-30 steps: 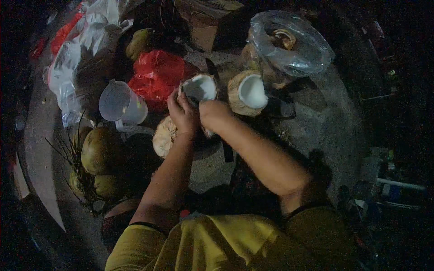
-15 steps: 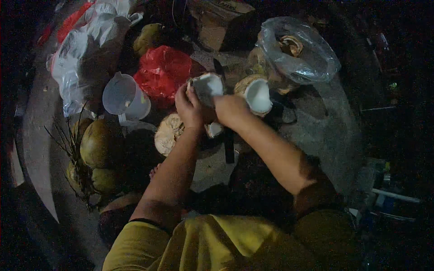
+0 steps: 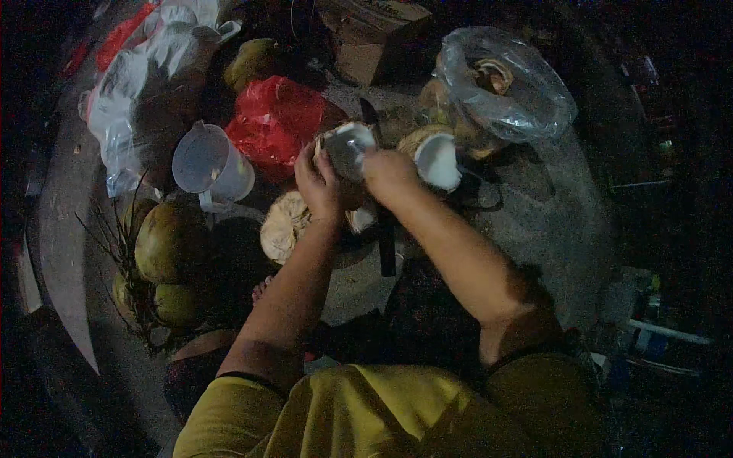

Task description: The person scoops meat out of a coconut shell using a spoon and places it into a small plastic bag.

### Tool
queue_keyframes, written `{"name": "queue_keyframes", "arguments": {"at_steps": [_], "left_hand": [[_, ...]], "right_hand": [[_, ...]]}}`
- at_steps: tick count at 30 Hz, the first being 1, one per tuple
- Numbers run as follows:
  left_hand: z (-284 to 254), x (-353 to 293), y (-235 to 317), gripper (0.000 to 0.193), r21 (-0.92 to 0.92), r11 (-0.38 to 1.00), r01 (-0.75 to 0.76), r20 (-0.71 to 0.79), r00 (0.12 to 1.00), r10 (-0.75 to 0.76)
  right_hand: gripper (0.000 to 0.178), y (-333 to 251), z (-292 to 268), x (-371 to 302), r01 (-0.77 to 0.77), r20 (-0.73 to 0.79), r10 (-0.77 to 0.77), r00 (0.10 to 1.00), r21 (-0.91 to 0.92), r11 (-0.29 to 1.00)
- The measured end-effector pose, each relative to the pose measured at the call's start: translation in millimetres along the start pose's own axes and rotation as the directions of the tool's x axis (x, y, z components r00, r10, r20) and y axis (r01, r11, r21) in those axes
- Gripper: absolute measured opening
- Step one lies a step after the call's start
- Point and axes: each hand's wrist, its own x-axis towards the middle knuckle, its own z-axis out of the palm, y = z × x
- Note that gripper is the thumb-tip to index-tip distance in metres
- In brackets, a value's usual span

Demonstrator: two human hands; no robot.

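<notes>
In my left hand (image 3: 318, 187) is an opened coconut half (image 3: 347, 156), its white inside tilted up, my fingers wrapped round its left side. My right hand (image 3: 388, 175) is closed at the shell's right rim; a small shiny spot shows inside near the fingertips, but what the fingers grip is hidden. Just right of it rests another coconut half (image 3: 437, 162) with white flesh. Below my left hand lies a pale husked coconut piece (image 3: 284, 229), with a smaller white-fleshed chunk (image 3: 361, 220) beside it. A dark knife blade (image 3: 369, 113) points away behind the held half.
A clear plastic jug (image 3: 212, 166) and a red plastic bag (image 3: 276, 118) stand left. Several green coconuts (image 3: 169, 243) on a stalk lie nearer. A clear bag (image 3: 508, 84) with husk pieces is far right, a cardboard box (image 3: 366, 53) at the back, a white bag (image 3: 145, 84) far left.
My right hand has shifted slightly at the coconut half's rim, and its forearm has swung a little left. My left hand keeps holding the half in nearly the same place.
</notes>
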Motion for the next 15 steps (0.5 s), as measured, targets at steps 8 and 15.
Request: {"name": "queue_keyframes", "arguments": {"at_steps": [8, 15], "left_hand": [[-9.9, 1.8, -17.2, 0.028, 0.016, 1.0, 0.025, 0.005, 1.0, -0.025], [-1.1, -1.4, -3.1, 0.028, 0.0, 0.999, 0.042, -0.033, 0.999, -0.042]], "right_hand": [[0.021, -13.0, -4.6, -5.8, 0.096, 0.127, -0.099, 0.987, 0.031, 0.995], [0.021, -14.2, 13.1, -7.0, 0.153, 0.216, -0.15, 0.965, 0.006, 0.988]]}}
